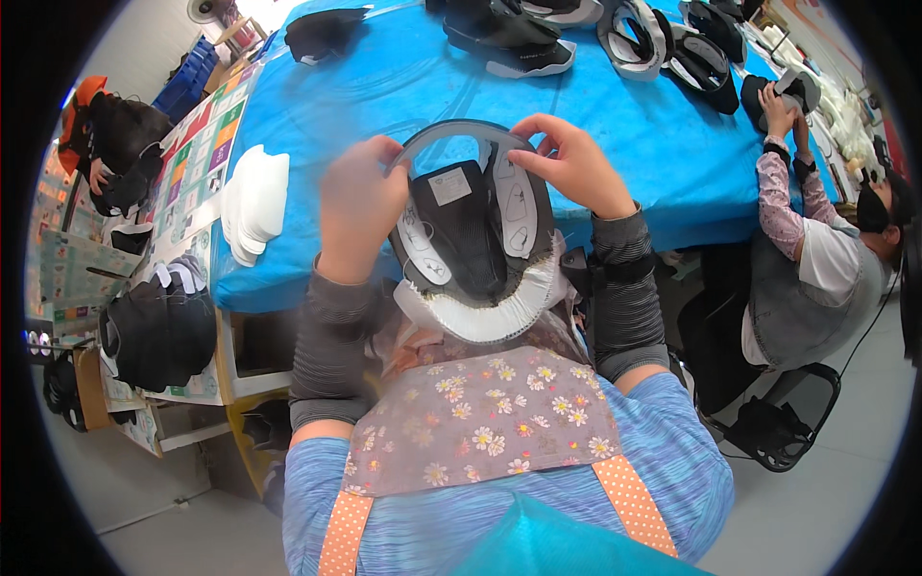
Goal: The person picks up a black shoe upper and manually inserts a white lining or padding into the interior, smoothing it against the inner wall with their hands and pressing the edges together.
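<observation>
A black shoe upper point(464, 235) hangs between my hands at the near edge of the blue-covered table point(355, 106). Its inside faces up, showing white printed side linings, a pale label on the dark tongue and a white frayed band along the near end. My left hand point(360, 206), smeared by motion, pinches the left part of the far grey rim. Thumb and fingers of my right hand point(576, 163) grip that same rim on the right. The upper's near end lies close to my flowered apron point(480, 413).
White sole-shaped sheets point(254, 206) are stacked at the table's left edge. Several black-and-white uppers point(519, 43) lie along the far side. At right, a seated co-worker point(816, 259) handles another upper point(797, 93). Dark pieces point(158, 331) are piled at left; another person point(110, 144) is beyond.
</observation>
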{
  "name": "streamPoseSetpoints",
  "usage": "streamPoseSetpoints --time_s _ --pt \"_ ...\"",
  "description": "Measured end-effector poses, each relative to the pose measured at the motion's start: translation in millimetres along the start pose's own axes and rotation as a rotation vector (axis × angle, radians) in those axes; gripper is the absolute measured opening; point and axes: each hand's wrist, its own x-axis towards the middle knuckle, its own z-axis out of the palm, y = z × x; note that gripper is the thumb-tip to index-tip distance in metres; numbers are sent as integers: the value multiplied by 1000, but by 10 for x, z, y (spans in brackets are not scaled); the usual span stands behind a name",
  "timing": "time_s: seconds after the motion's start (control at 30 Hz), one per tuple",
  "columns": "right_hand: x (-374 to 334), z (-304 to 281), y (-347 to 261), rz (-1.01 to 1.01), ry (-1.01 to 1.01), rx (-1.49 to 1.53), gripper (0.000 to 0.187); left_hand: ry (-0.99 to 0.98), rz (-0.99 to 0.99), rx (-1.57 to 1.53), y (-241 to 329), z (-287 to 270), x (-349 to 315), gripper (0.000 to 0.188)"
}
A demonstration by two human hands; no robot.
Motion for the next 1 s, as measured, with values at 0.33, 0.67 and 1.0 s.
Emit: streamPoseSetpoints --time_s 0.33,0.67,1.0 --pt "33 171 106 -234 278 -294 13 93 134 117 -56 199 -3 14" --pt "96 -8 -135 -297 231 -204 11 -88 287 -110 20 -160 204 13" --pt "161 -82 -217 49 -197 -150 18 -424 213 14 -145 -175 263 23"
